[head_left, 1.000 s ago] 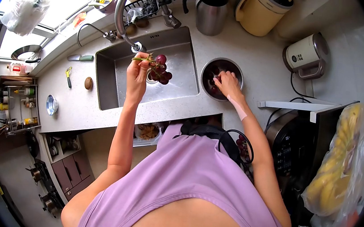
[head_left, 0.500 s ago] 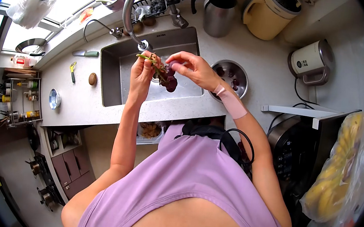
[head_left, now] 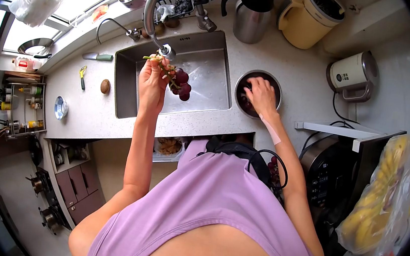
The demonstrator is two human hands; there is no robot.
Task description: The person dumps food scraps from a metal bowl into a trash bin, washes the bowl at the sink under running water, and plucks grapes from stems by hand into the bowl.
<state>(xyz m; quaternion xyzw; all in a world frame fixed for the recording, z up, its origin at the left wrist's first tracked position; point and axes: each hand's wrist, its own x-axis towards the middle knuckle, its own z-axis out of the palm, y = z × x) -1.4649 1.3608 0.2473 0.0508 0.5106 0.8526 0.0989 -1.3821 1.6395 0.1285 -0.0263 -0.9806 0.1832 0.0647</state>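
My left hand (head_left: 152, 85) is closed around the green stem of a bunch of grapes (head_left: 182, 82), holding it over the steel sink (head_left: 212, 67) just below the faucet's spout (head_left: 166, 51). Dark red grapes hang at the bunch's lower right, while bare stalks show near my fingers. My right hand (head_left: 263, 96) reaches down into a round metal bowl (head_left: 280, 88) to the right of the sink. Its fingers look spread, with the tips low inside the bowl. Dark shapes lie under them, partly hidden by the hand.
Left of the sink lie a knife (head_left: 98, 56), a yellow-and-black peeler (head_left: 83, 77), a brown oval fruit (head_left: 105, 86) and a small patterned bowl (head_left: 60, 108). Behind stand a steel jug (head_left: 251, 22) and a cream appliance (head_left: 309, 21). Bagged bananas (head_left: 374, 208) hang at right.
My right hand has left the grapes and moved right, down into the metal bowl. The left hand still holds the bunch, now slightly further left.
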